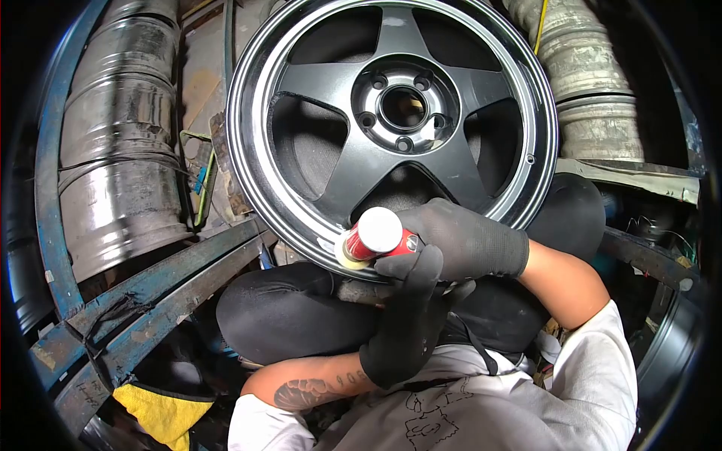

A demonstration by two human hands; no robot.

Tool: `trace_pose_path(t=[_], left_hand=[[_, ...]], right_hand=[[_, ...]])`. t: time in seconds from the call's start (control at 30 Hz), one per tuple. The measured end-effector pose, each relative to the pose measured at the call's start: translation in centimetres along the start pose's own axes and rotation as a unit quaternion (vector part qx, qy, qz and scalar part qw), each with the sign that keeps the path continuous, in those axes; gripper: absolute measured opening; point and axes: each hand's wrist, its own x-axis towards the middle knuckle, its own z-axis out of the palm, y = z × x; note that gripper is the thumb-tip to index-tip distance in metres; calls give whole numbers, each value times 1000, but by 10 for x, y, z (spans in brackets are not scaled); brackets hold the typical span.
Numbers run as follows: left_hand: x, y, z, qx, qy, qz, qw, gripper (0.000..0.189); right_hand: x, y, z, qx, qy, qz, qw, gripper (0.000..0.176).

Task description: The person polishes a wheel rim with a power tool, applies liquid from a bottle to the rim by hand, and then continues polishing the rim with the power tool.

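Observation:
My right hand (466,240), in a black glove, is wrapped round a small red can (362,246) with a round white end (380,230) facing up toward me. The can leans over the near rim of a dark grey five-spoke wheel (365,169). At its lower side a pale yellow edge (350,258) sits right at the rim. My left hand (406,323), also gloved in black, is just below the right one with its fingers stretched out and apart, a finger overlapping the right hand in this view.
Blue metal frame bars (150,289) run along the left side. Scuffed metal drums (124,135) stand at left, with a similar stack (594,83) at upper right. A yellow cloth (162,413) hangs at lower left. Another wheel rim (669,346) is at the right edge.

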Motion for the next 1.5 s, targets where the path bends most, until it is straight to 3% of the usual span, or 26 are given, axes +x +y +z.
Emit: trace_pose_path(t=[0.1, 0.3, 0.5, 0.63, 0.73, 0.77, 0.87, 1.17, 1.27, 1.3, 1.5], left_hand=[[0, 0, -2, 3, -5, -1, 1000, 59], [0, 1, -5, 10, -12, -1, 1000, 57], [-4, 0, -5, 47, -24, -3, 999, 54], [-11, 0, 0, 131, -38, 6, 991, 53], [-12, 1, -1, 143, 34, 20, 989, 52], [-12, 2, -2, 131, 37, 23, 990, 51], [-12, 3, -2, 91, 21, 17, 996, 50], [-5, 1, -10, 17, -17, 4, 1000, 46], [-3, 1, -13, 6, -35, -9, 999, 45], [-1, 1, -14, 7, -43, -11, 999, 44], [7, 2, -20, 61, -120, -19, 991, 42]], right_hand=[[2, 9, -2, 9, -5, 18, 1000, 42], [14, 15, -1, 151, -34, 74, 985, 49], [14, 6, 2, 51, -13, 54, 997, 48], [14, 3, 13, -47, 52, -15, 997, 29], [10, -2, 18, -147, 20, 24, 989, 26], [9, 0, 16, -174, -3, 30, 984, 37], [9, -14, 14, -155, 20, 38, 987, 28], [17, -26, 8, -179, -1, -19, 984, 27], [19, -38, 5, -219, -45, 36, 974, 25], [17, -30, 7, -207, -8, 0, 978, 27], [23, -6, 3, -65, 13, -10, 998, 34]])
